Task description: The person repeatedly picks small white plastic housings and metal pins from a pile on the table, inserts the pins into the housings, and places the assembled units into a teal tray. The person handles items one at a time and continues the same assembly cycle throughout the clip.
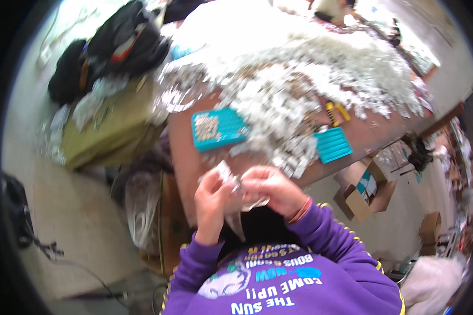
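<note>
Both my hands meet close to my chest, over the near edge of the brown table [186,157]. My left hand [211,202] and my right hand [270,191] pinch a small clear plastic packet [236,186] with something small and metallic in it. The picture is blurred, so the contents stay unclear. A thin band sits on my right wrist. My sleeves are purple. Just beyond my hands a huge heap of small white and silvery packets [299,79] covers the table.
Two teal trays lie on the table, one left [217,128], one right [332,144]. A yellow-handled tool [335,112] lies by the heap. Dark bags [110,47] rest on an olive surface at left. A clear plastic bag [142,205] hangs beside the table. Open cardboard boxes [365,189] stand on the floor at right.
</note>
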Demonstrator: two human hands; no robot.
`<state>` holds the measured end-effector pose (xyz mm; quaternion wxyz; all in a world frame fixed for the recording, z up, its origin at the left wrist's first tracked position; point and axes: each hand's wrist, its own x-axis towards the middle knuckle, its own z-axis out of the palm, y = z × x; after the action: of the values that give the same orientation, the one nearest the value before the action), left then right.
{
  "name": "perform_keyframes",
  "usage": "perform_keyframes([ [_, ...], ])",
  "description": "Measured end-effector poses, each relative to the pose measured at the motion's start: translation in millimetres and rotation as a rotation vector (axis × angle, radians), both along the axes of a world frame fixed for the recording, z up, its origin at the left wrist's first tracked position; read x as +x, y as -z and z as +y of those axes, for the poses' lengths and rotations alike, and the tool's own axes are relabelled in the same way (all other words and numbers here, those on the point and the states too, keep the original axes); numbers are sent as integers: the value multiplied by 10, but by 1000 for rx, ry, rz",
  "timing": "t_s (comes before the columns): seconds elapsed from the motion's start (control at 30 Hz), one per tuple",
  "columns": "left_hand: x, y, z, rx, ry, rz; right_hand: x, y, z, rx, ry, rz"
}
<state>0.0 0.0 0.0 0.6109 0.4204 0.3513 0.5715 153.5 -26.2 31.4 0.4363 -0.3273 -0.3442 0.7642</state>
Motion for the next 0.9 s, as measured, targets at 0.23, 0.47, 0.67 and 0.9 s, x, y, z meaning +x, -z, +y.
perform_keyframes([
  [0.23, -262, 149, -362, -36, 10, -226, -152, 100, -46, -139, -47, 107],
  [0.47, -275, 93, -324, 10, 58, -99, -119, 75, -40, -40, 13, -58],
  [0.67, -296, 45, -313, -30, 85, -56, -152, -1, -113, 191, 150, -509],
  [0.9, -455, -41, -319, -81, 379, -91, 20, -82, -2, 52, -200, -322],
])
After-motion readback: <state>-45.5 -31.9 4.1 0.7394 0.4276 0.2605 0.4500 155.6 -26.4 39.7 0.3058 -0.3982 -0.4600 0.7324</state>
